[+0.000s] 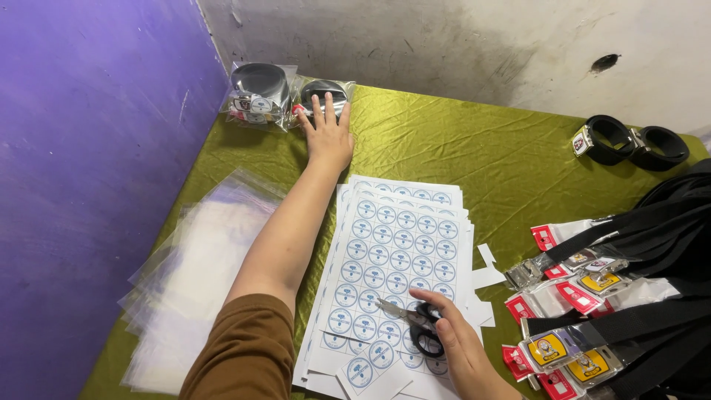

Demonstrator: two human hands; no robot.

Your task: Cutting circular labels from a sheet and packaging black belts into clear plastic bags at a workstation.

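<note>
We take the stack of sticker sheets point(396, 274) in the middle of the green cloth point(503, 155) as our marker.

Our left hand point(329, 133) reaches far past the top of the stack. It lies flat and open, fingers spread, with the fingertips on a bagged belt point(324, 92). It grips nothing. To do this well, we think we should press softly and slide the bag, so the slippery plastic does not crumple.

Our right hand point(455, 333) rests on the near end of the stack. Its fingers are curled into the rings of the scissors point(415, 326), and the blades look almost closed. We should keep the points low and away from our left arm.

Now we count. We see two bagged belts past the top left of the stack, the other bagged belt point(259, 89) just beside the first. Two rolled belts point(629, 141) with no bag lie far to the right. One pair of scissors. The clear bags point(196, 281) left of the stack, and the loose belts with buckles point(592, 296) to its right, are too many and too piled up to count.
</note>
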